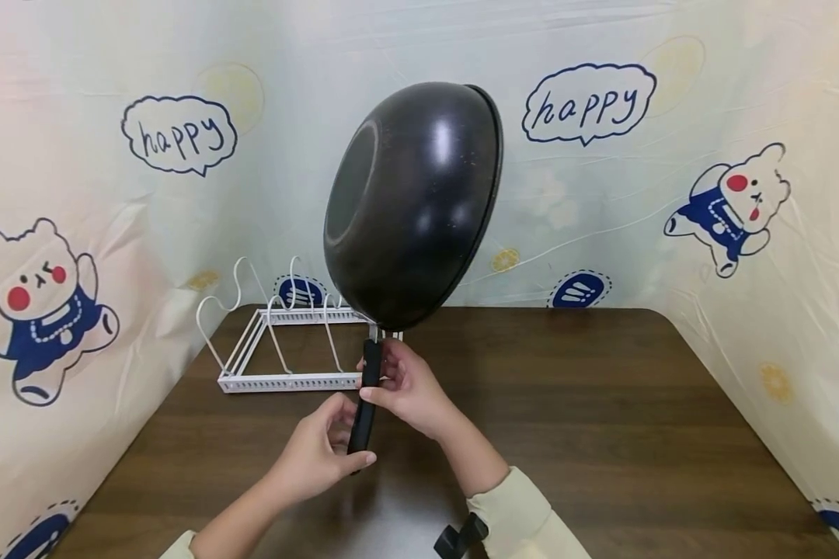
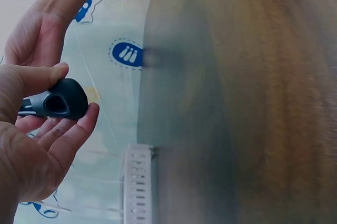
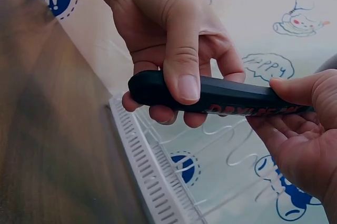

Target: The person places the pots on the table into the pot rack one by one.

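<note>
A black wok [image 1: 419, 202] is held up above the table, tilted on its side with its rounded outside facing me and its handle pointing down. My right hand [image 1: 416, 396] pinches the upper part of the black handle [image 1: 363, 411], close to the pan. Lower down, my left hand [image 1: 315, 454] holds the handle near its free end, thumb on one side and fingers on the other. The handle's hollow tip [image 2: 58, 104] shows in the left wrist view. In the right wrist view, red lettering runs along the handle.
Behind the hands, a white wire rack [image 1: 287, 382] with curved dividers stands on the brown wooden table [image 1: 566, 411]. Its right end is partly hidden by the wok and right hand. A printed curtain [image 1: 601, 217] surrounds the table at the back and sides.
</note>
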Demonstrator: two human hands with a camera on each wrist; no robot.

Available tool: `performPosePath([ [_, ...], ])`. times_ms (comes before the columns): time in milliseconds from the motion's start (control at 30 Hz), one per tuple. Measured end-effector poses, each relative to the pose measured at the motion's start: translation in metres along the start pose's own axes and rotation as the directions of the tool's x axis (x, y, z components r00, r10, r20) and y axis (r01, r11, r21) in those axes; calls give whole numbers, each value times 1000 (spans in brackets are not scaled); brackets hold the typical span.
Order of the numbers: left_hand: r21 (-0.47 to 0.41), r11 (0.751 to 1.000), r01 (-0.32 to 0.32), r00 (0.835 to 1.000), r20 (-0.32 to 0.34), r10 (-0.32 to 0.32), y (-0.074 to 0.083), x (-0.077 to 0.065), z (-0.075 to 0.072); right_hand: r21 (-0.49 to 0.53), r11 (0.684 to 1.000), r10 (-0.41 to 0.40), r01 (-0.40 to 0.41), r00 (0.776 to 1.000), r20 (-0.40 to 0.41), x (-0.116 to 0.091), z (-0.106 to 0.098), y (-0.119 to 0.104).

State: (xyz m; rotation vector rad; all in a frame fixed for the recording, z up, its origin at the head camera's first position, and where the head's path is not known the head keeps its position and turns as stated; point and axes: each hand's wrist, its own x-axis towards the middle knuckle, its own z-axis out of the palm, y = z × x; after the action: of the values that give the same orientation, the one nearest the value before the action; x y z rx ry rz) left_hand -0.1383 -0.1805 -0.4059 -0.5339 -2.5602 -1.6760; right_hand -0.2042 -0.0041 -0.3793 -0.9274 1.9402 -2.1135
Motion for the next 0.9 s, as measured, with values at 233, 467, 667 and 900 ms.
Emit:
performPosePath([
  [233,-98,992,75,997,10,-74,-11,-8,5,-58,997,51,-50,999,5,1,7,11],
  [467,-227,972,53,997,64,-40,-24,-12,17,-76,990,122,-122,993,-8,-1,8,19],
  [667,-290,953,92,992,111,-62,-31,-12,27,-76,987,138,-140,990,-29,-5,6,26],
  [900,-341,926,163,983,141,-121,-37,-16,37,-118,970,211,-212,977,-18,-13,2,34],
])
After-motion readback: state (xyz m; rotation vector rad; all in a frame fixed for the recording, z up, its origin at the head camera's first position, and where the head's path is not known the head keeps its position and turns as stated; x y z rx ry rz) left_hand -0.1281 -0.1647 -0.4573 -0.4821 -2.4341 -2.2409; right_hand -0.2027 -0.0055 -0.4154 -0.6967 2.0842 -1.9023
